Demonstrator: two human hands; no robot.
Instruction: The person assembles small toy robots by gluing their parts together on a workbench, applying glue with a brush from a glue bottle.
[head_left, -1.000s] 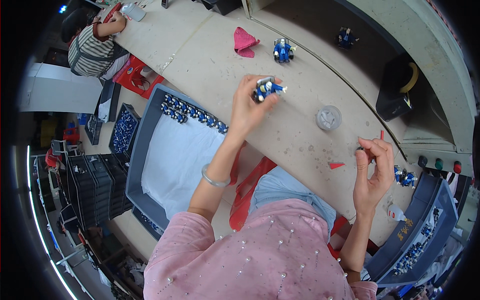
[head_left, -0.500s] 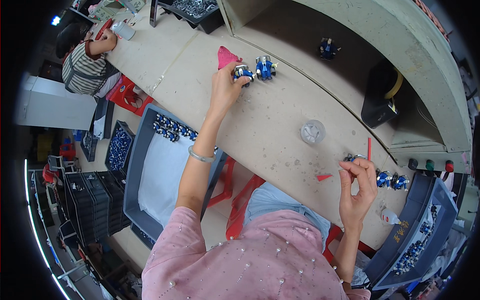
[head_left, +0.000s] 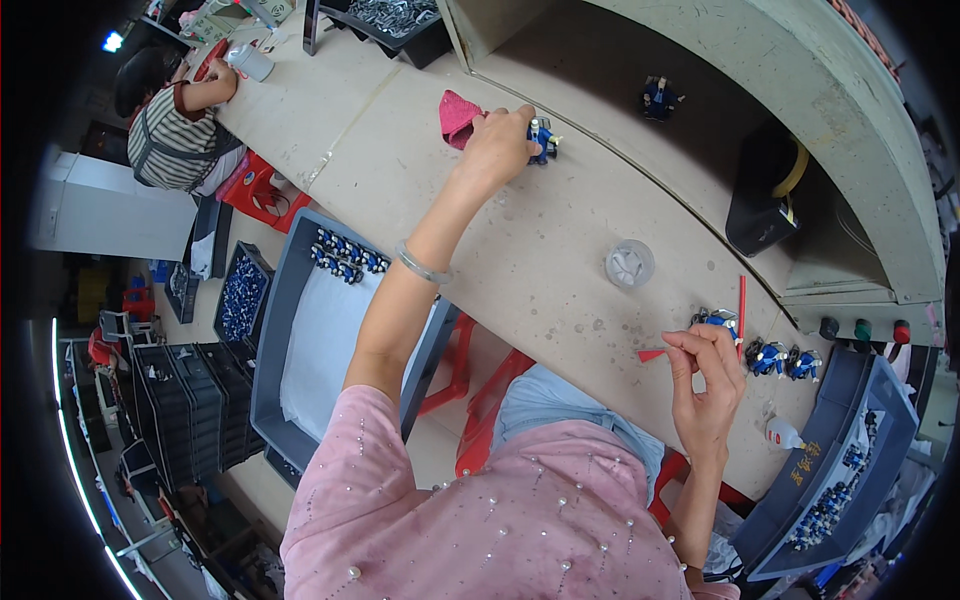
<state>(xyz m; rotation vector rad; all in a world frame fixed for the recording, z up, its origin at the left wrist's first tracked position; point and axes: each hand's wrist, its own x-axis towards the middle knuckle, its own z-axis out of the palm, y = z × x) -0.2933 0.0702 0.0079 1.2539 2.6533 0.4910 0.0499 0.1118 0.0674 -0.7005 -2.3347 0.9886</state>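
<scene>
My left hand (head_left: pixel 497 148) reaches over the far part of the table, fingers curled against a small toy figure (head_left: pixel 542 141) in blue with a yellowish head. The thumb touches the figure's near side; what lies under the palm is hidden. Beside the wrist lies a crumpled pink cloth (head_left: pixel 459 117). My right hand (head_left: pixel 711 385) is raised above the table's right part, thumb and index fingertips brought together. Whatever they pinch is too small to tell. A red pointed piece (head_left: pixel 650 355) shows right at those fingertips. Behind the hand stand more blue figures (head_left: pixel 768 358).
A clear cup (head_left: pixel 629 264) stands mid-table, and a red stick (head_left: pixel 742 305) lies farther right. Grey bins (head_left: pixel 268 350) with figures flank the table, the right bin (head_left: pixel 765 510) near a white bottle (head_left: pixel 783 433). A shelf (head_left: pixel 590 55) borders the back; another person (head_left: pixel 180 120) sits far left.
My left hand has moved right and away from me, from the nearer figure to the farther one, covering the nearer spot. My right hand has shifted slightly left and down, toward the red piece.
</scene>
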